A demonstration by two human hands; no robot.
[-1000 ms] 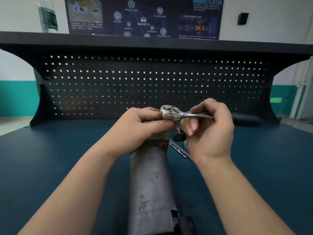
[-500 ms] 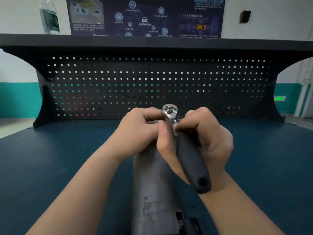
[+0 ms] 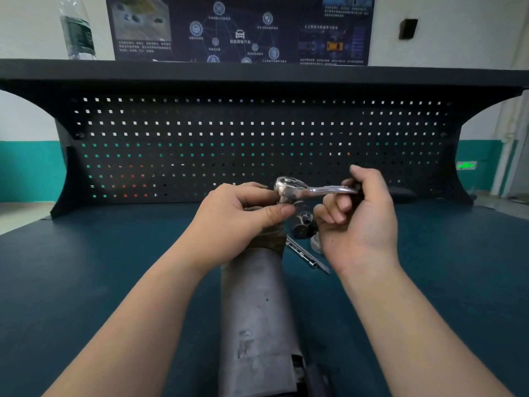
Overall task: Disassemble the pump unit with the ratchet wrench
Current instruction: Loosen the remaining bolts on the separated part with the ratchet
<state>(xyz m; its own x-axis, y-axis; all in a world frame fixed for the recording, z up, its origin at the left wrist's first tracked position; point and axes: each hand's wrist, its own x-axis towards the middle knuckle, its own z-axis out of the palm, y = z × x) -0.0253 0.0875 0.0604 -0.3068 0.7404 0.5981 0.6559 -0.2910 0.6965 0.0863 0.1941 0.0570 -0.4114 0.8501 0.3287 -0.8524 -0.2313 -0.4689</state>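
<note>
While the pump (image 3: 257, 310) lies lengthwise on the bench (image 3: 86, 282), its far end pointing at the pegboard (image 3: 257, 138), I keep both hands at that far end, where the fastener must sit.

My left hand (image 3: 237, 216) is curled over the pump's far end, thumb and fingers closing below the head of the wrench (image 3: 309, 190). I judge this grip serves two purposes: it steadies the body against turning, and it guides the socket so that it does not ride off the fastener. The fastener itself is hidden under the fingers.

My right hand (image 3: 357, 213) holds the wrench by its shank, near where the dark handle begins. The thumb and upper fingers wrap the shank; the lower fingers are curled under it. The wrench lies roughly level, head to the left, handle to the right, so that a sweep runs in a flat arc above the bench.

Loose parts lie on the bench just right of the pump, partly behind the right hand: a dark socket (image 3: 300, 224) and a thin metal bar (image 3: 306, 255). I judge they are parked there for reach without fouling the wrench's arc.

A bottle (image 3: 77, 27) stands on the shelf above the pegboard, well apart from the work.

Step in hand, by my judgement: ratcheting the end fastener loose. Risk: the socket slipping if the left hand eases.
</note>
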